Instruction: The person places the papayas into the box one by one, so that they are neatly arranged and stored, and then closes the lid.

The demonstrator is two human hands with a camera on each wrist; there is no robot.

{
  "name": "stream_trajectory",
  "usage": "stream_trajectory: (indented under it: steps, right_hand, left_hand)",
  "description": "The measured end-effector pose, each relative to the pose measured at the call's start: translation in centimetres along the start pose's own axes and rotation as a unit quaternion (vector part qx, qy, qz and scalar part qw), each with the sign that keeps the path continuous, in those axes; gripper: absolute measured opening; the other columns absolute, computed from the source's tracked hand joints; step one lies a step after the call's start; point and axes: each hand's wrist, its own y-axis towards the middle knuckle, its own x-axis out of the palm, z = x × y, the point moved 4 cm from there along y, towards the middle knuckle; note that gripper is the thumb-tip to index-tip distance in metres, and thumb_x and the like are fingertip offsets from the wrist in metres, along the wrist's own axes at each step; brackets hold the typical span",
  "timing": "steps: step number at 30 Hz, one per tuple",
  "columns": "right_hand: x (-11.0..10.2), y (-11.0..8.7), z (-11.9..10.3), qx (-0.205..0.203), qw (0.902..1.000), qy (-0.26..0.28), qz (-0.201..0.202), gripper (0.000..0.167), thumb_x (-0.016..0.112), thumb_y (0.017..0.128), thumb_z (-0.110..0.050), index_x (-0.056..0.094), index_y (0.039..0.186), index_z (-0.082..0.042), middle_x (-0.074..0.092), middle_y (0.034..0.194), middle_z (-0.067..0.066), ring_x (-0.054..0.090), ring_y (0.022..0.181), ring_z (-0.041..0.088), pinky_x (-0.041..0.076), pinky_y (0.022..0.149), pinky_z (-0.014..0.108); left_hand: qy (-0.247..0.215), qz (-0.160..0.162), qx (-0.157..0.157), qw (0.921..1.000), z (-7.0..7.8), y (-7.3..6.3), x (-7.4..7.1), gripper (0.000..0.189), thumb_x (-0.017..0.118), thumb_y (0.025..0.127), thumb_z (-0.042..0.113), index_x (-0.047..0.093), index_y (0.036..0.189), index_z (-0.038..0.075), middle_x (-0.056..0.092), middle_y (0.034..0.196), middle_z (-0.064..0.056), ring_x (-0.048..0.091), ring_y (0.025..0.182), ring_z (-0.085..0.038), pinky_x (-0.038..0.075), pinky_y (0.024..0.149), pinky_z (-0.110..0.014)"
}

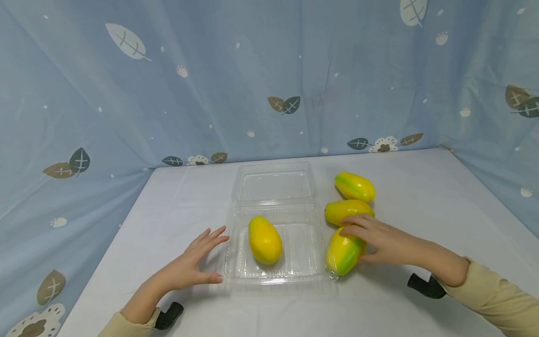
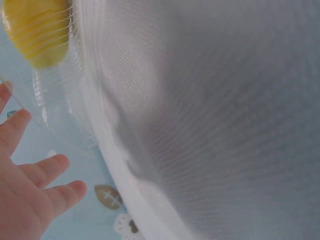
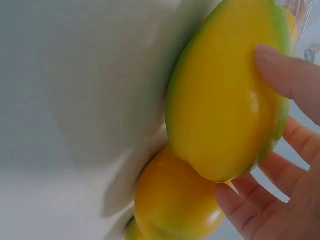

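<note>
First, head view: left hand [image 1: 191, 264], fingers spread, beside an open clear container [image 1: 301, 243] holding a yellow fruit [image 1: 265, 241]; to its right, the right hand [image 1: 385, 238] clasps a green-streaked fruit [image 1: 343, 255], two more fruits [image 1: 338, 211] beyond. Left wrist view adds ribbed plastic [image 2: 75, 30]; right wrist view, thumb [image 3: 277, 72] against the clasped fruit.

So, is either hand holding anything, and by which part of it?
The right hand has its fingers and thumb round the nearest fruit of the right-hand row, at its far end and right side. The left hand holds nothing.
</note>
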Motion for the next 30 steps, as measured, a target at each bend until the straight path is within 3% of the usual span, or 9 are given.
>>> stream_trajectory:
  steps: [9, 13, 23, 30]
  right_hand:
    - [-0.1, -0.5, 0.5, 0.065, 0.9948, 0.040, -0.067, 0.064, 0.081, 0.065, -0.025, 0.053, 0.122, -0.015, 0.048, 0.116, 0.001, 0.046, 0.102, 0.016, 0.047, 0.086, 0.041]
    - [-0.2, -0.9, 0.8, 0.085, 0.9921, 0.052, -0.076, 0.064, 0.080, 0.066, -0.028, 0.052, 0.122, -0.014, 0.046, 0.114, -0.001, 0.047, 0.098, 0.013, 0.047, 0.085, 0.038]
    - [-0.3, -1.9, 1.3, 0.128, 0.9911, 0.030, -0.019, 0.068, 0.081, 0.063, -0.032, 0.052, 0.119, -0.009, 0.052, 0.116, 0.003, 0.053, 0.101, 0.020, 0.048, 0.084, 0.043]
    - [-1.6, -1.9, 1.5, 0.150, 0.9881, 0.034, 0.009, 0.064, 0.081, 0.063, -0.031, 0.052, 0.117, -0.010, 0.052, 0.112, 0.000, 0.053, 0.095, 0.014, 0.050, 0.079, 0.039]
  left_hand:
    - [-0.001, 0.001, 0.004, 1.0000, 0.0, 0.0, 0.0, 0.079, 0.076, 0.072, 0.035, 0.039, 0.138, 0.012, 0.022, 0.151, -0.012, 0.009, 0.134, -0.048, 0.014, 0.094, -0.074]
    - [-0.003, 0.001, 0.003, 1.0000, 0.1, 0.0, 0.0, 0.079, 0.076, 0.072, 0.035, 0.039, 0.138, 0.012, 0.021, 0.151, -0.009, 0.009, 0.134, -0.048, 0.015, 0.094, -0.074]
    - [-0.002, -0.001, -0.001, 1.0000, 0.3, 0.1, -0.1, 0.080, 0.076, 0.071, 0.037, 0.039, 0.138, 0.012, 0.021, 0.151, -0.010, 0.009, 0.134, -0.047, 0.015, 0.094, -0.074]
    - [-0.003, -0.002, -0.004, 1.0000, 0.2, 0.1, 0.0, 0.080, 0.076, 0.071, 0.038, 0.039, 0.138, 0.012, 0.021, 0.152, -0.008, 0.009, 0.135, -0.047, 0.015, 0.094, -0.073]
